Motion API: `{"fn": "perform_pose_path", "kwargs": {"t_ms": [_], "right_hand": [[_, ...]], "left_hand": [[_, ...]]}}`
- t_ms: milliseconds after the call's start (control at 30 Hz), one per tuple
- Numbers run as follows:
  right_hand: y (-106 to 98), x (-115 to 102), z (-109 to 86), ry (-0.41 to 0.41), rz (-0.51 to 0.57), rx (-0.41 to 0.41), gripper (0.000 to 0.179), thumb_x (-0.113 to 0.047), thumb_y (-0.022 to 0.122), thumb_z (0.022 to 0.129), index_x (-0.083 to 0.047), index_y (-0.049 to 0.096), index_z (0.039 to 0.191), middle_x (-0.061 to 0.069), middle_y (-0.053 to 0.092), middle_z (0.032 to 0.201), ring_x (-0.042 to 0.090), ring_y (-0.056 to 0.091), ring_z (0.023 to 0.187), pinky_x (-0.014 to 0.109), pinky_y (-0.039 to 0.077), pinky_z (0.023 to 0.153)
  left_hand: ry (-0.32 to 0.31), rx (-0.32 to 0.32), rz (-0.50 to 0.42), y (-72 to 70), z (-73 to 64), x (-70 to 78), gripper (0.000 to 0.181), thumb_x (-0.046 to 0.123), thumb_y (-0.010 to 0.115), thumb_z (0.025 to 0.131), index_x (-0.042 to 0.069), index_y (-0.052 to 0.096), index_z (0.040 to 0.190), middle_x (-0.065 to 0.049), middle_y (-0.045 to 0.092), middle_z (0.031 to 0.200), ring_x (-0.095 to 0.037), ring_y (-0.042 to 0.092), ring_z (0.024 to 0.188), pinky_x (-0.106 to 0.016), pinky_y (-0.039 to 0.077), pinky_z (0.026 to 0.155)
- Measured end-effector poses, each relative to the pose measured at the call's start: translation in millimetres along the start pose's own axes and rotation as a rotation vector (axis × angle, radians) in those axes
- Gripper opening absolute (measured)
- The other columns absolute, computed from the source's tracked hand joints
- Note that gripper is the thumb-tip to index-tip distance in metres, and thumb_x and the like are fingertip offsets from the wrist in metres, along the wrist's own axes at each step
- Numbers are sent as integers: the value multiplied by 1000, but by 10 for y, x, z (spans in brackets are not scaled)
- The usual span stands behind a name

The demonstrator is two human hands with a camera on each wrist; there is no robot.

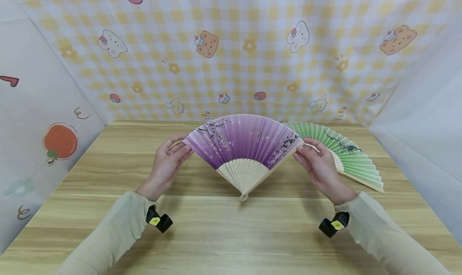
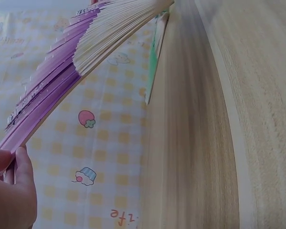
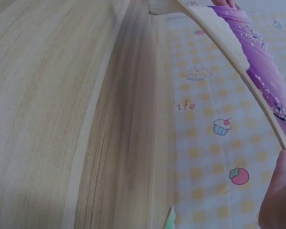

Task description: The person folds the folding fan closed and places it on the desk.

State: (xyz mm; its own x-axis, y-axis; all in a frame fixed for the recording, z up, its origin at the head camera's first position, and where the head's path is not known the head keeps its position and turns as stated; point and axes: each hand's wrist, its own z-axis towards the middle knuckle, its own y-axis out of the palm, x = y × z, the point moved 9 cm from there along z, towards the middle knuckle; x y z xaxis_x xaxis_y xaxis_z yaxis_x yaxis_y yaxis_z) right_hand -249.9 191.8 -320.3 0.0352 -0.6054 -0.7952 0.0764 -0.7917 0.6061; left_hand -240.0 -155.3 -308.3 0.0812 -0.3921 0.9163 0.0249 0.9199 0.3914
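A purple folding fan (image 1: 249, 140) with printed blossom branches and pale slatted ribs is spread wide between both hands, its pivot end pointing down toward me. At the fan's left outer corner, my left hand (image 1: 167, 162) pinches the edge between thumb and fingers. My right hand (image 1: 321, 166) pinches the opposite corner the same way. In the left wrist view the purple fan (image 2: 52, 81) slants up from the left hand (image 2: 14, 191). The right wrist view shows the right thumb against the fan's outer rib (image 3: 262, 102).
Behind my right hand, a green folding fan (image 1: 355, 158) lies spread on the wooden table (image 1: 231, 235), partly covered by the purple one and the hand. A checked yellow-and-white cloth (image 1: 234, 66) hangs along the table's back edge. White printed sheets (image 1: 36, 106) stand at the sides.
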Motion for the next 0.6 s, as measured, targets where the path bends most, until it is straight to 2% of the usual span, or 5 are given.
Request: {"fn": "perform_pose_path", "kwargs": {"t_ms": [600], "right_hand": [[39, 26, -23, 13, -44, -4, 19, 8, 50, 85, -4, 47, 100, 6, 60, 80, 13, 61, 76, 24, 50, 76]], "left_hand": [[-16, 0, 19, 43, -5, -1, 27, -10, 49, 85, 11, 54, 100, 0, 65, 91, -10, 61, 83, -22, 47, 81]]}}
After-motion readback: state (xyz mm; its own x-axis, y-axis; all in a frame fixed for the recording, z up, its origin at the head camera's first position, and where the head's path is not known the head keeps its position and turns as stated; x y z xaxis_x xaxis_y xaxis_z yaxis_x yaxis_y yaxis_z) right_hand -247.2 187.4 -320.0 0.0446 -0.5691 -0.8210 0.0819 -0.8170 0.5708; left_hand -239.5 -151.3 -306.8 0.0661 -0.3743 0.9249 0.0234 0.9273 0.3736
